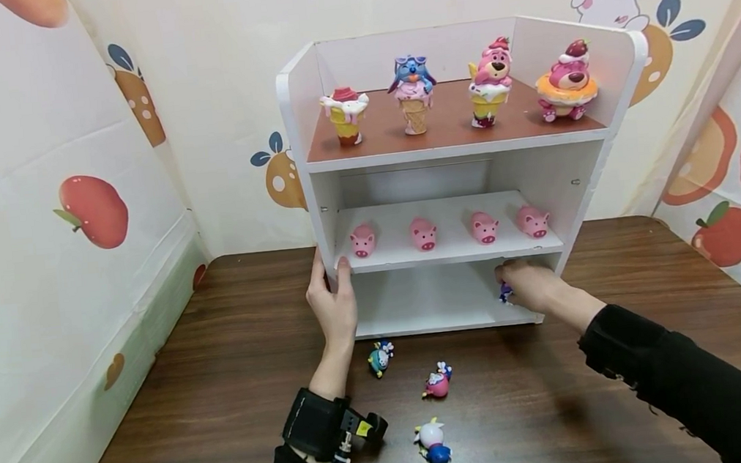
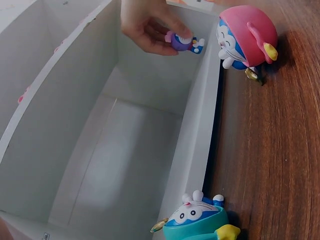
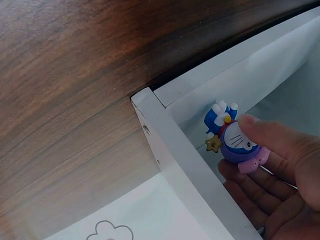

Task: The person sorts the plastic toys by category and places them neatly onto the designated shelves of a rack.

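My right hand (image 1: 529, 285) reaches into the bottom level of the white shelf (image 1: 455, 258) near its right side. Between thumb and fingers it pinches a small blue cat figurine (image 3: 235, 142) with a purple hood, a pink bow and a gold star, seen close in the right wrist view. My left hand (image 1: 335, 301) holds the shelf's left side panel, thumb in front. On the table before the shelf lie a teal-hooded figurine (image 1: 380, 358), a pink-hooded one (image 1: 437, 381) and a white and blue one (image 1: 432, 443).
Four-legged shapes aside, several pink pig figurines (image 1: 423, 233) line the middle level. The brown top level (image 1: 382, 138) bears an ice-cream figurine (image 1: 346, 116), a blue one (image 1: 414, 95) and pink bear ones (image 1: 567, 82). Printed cloth walls (image 1: 219, 90) surround the wooden table (image 1: 226, 391).
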`<state>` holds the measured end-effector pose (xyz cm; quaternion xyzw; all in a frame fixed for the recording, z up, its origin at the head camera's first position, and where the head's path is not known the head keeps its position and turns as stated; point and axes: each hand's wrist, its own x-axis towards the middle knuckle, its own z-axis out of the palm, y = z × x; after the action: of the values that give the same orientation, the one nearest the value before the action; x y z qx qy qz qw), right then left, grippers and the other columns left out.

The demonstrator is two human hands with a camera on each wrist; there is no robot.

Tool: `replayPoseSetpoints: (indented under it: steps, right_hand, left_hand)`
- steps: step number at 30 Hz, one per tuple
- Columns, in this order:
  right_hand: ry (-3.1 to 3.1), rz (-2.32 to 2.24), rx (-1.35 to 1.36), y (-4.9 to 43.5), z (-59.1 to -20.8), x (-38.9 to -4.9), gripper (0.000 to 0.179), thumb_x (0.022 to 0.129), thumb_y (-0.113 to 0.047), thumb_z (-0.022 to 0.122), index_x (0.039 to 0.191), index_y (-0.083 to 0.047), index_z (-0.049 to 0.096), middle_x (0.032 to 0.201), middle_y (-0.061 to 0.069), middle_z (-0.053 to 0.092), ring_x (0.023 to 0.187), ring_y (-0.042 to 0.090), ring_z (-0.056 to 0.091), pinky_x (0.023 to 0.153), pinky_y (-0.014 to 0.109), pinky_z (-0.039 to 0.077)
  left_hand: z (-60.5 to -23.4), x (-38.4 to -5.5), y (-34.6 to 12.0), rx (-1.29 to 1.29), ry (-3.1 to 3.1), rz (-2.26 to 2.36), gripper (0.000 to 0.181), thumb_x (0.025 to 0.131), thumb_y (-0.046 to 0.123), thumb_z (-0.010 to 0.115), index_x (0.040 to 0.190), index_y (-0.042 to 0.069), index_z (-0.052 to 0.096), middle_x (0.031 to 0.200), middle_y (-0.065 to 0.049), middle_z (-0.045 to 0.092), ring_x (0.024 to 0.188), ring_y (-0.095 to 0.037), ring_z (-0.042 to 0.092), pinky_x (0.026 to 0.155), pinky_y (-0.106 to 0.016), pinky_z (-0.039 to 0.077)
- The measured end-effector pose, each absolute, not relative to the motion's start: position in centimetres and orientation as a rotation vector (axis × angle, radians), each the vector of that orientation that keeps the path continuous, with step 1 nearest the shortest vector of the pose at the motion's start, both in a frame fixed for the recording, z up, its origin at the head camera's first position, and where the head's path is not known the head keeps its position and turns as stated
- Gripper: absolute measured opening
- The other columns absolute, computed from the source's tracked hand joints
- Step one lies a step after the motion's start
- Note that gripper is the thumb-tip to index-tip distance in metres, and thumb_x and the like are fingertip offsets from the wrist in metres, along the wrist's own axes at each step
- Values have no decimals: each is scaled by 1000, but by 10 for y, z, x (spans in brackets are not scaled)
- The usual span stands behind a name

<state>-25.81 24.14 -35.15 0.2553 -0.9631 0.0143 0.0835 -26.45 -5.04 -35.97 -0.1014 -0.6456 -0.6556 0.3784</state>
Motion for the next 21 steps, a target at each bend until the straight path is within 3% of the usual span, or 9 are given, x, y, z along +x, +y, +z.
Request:
replayPoseSetpoints:
  steps: [12, 18, 21]
  right_hand:
    - [-2922, -53, 735, 241, -351, -260, 20, 64, 4, 72, 69, -3, 53, 61, 1, 44, 57, 16, 43, 46, 28, 38]
    - [-2916, -96, 734, 240, -352, -259, 17, 65, 7, 69, 70, -2, 55, 61, 2, 46, 56, 16, 43, 46, 29, 39]
    - [-2915, -110, 729, 240, -352, -260, 18, 64, 7, 69, 70, -2, 55, 61, 3, 47, 56, 17, 45, 46, 31, 40]
  left_hand:
    - [-357, -262, -50, -263, -1644, -1668, 42, 87, 5, 53, 128, 2, 46, 124, -11, 51, 112, -18, 47, 91, -39, 37]
    - [-342, -248, -47, -263, -1640, -1686, 42, 85, -3, 50, 126, -8, 44, 122, -20, 50, 111, -27, 46, 91, -45, 36]
    - [-344, -250, -48, -266, -1646, -1678, 41, 85, -2, 50, 126, -7, 44, 122, -20, 50, 111, -26, 46, 91, -45, 36]
